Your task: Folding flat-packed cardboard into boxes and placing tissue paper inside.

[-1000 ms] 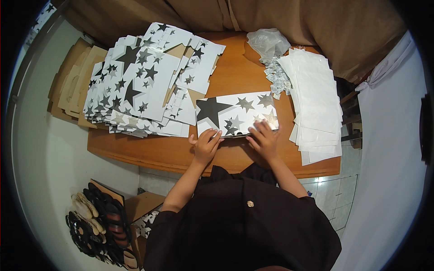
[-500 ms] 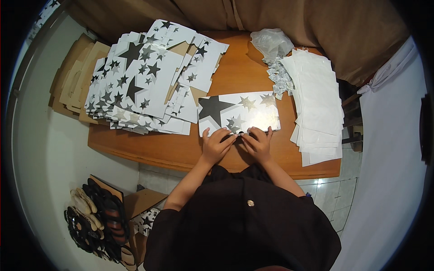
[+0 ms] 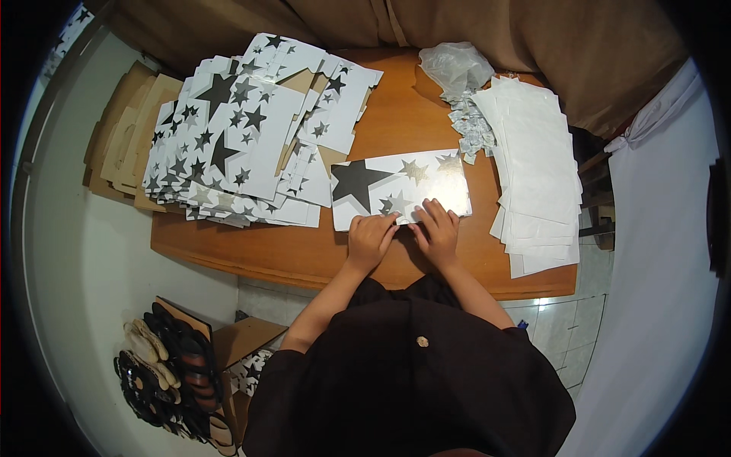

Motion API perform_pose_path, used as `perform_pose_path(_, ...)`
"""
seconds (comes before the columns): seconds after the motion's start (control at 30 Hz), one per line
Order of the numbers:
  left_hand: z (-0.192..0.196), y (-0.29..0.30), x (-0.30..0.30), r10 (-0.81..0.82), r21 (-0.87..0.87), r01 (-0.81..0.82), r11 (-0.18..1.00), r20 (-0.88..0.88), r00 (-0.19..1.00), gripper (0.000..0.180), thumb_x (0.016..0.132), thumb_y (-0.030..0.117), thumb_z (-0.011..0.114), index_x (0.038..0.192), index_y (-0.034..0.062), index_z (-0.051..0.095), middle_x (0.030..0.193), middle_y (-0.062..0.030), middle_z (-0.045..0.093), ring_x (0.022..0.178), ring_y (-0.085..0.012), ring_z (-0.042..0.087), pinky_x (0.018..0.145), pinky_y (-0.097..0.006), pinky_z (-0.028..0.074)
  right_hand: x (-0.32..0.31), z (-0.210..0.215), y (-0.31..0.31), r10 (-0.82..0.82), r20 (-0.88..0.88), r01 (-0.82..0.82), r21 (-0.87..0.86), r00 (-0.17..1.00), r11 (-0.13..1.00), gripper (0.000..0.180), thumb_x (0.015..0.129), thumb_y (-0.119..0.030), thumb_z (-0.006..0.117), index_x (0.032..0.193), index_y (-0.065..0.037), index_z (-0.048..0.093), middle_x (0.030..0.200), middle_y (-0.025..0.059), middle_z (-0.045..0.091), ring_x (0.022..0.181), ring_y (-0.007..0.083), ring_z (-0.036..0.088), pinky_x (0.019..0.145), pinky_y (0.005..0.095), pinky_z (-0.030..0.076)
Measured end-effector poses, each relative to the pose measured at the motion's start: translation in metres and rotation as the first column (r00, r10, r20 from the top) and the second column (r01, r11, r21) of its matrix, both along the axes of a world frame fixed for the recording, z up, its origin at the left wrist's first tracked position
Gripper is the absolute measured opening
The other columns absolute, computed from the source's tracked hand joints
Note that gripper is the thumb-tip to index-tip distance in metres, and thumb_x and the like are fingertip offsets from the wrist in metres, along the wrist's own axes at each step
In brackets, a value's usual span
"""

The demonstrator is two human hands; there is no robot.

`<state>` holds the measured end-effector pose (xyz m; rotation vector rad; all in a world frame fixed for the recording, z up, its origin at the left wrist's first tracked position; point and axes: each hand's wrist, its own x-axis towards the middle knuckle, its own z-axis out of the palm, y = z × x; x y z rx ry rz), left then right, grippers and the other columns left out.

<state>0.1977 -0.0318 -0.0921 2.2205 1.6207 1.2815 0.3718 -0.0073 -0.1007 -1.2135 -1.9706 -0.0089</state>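
Since the earlier pictures the two hands have drawn closer together along the near edge of the star-printed sheet, the right hand sliding in from the sheet's right part toward its middle, while the sheet itself lies much where it did on the wooden surface. Both forearms come up from the dark-clothed body and angle inward, wrists low over the surface's near edge. The left hand rests palm down with its fingers curled and bunched, the fingertips pressing on the sheet's near edge; the right hand lies flatter, fingers stretched forward side by side and slightly fanned, their tips on the same edge (neither hand lifts the sheet, and whether either pinches a fold cannot be told). To the left of the sheet spreads a heap of star-printed sheets; to its right, a stack of plain white sheets, and beyond it a crumpled clear bag.
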Motion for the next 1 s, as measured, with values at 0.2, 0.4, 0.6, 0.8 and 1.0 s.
perform_pose_path(0.2, -0.004, 0.004, 0.001, -0.006, 0.184, 0.034, 0.982, -0.149, 0.989, 0.028, 0.071, 0.009, 0.071, 0.099, 0.012, 0.066, 0.082, -0.0031, 0.058, 0.079, -0.0207, 0.055, 0.07, -0.034, 0.037, 0.009, 0.005, 0.014, 0.087, 0.062, -0.097, 0.17, 0.994, 0.981, 0.02, 0.071, -0.025, 0.074, 0.082, -0.011, 0.065, 0.096, 0.0031, 0.067, 0.098, 0.019, 0.061, 0.076, 0.0338, 0.037)
perform_pose_path(0.4, -0.006, 0.0, -0.004, -0.053, 0.126, 0.069, 0.99, -0.13, 0.99, 0.03, 0.071, 0.006, 0.067, 0.1, 0.014, 0.069, 0.084, -0.001, 0.056, 0.079, -0.02, 0.054, 0.071, -0.034, 0.036, 0.017, 0.05, 0.036, 0.091, -0.146, -0.127, -0.258, 0.985, 0.958, 0.018, 0.075, -0.024, 0.068, 0.084, -0.009, 0.064, 0.097, 0.0048, 0.066, 0.098, 0.0216, 0.061, 0.072, 0.035, 0.038)
perform_pose_path(0.6, 0.0, 0.012, -0.012, -0.221, 0.178, 0.244, 0.953, -0.137, 0.966, 0.026, 0.069, 0.005, 0.066, 0.094, 0.0137, 0.069, 0.08, -0.0008, 0.057, 0.08, -0.0193, 0.056, 0.07, -0.034, 0.038, 0.047, 0.049, 0.087, -0.163, 0.132, 0.2, -0.346, 0.978, 0.917, 0.066, 0.076, -0.032, 0.063, 0.132, -0.005, 0.042, 0.134, 0.0177, 0.045, 0.124, 0.0315, 0.043, 0.102, 0.048, 0.03)
perform_pose_path(0.8, -0.002, 0.012, -0.01, -0.174, 0.102, 0.186, 0.977, -0.121, 0.977, 0.018, 0.069, 0.023, 0.074, 0.085, 0.0158, 0.07, 0.081, 0.0005, 0.058, 0.084, -0.0165, 0.056, 0.082, -0.04, 0.031, 0.113, 0.0, 0.077, 0.027, -0.268, -0.16, -0.49, 0.963, 0.857, 0.063, 0.069, -0.02, 0.067, 0.127, -0.007, 0.049, 0.125, 0.0174, 0.051, 0.111, 0.0343, 0.05, 0.096, 0.0408, 0.038)
perform_pose_path(1.0, -0.019, -0.003, -0.005, 0.044, 0.073, -0.043, 0.996, -0.013, 0.999, 0.023, 0.071, 0.026, 0.073, 0.094, 0.0227, 0.071, 0.105, -0.0034, 0.056, 0.11, -0.0213, 0.048, 0.088, -0.044, 0.027, 0.129, -0.035, 0.011, -0.291, -0.687, -0.406, -0.661, 0.666, 0.631, 0.059, 0.071, -0.025, 0.075, 0.118, 0.003, 0.05, 0.114, 0.0153, 0.051, 0.106, 0.0244, 0.051, 0.089, 0.0349, 0.042)
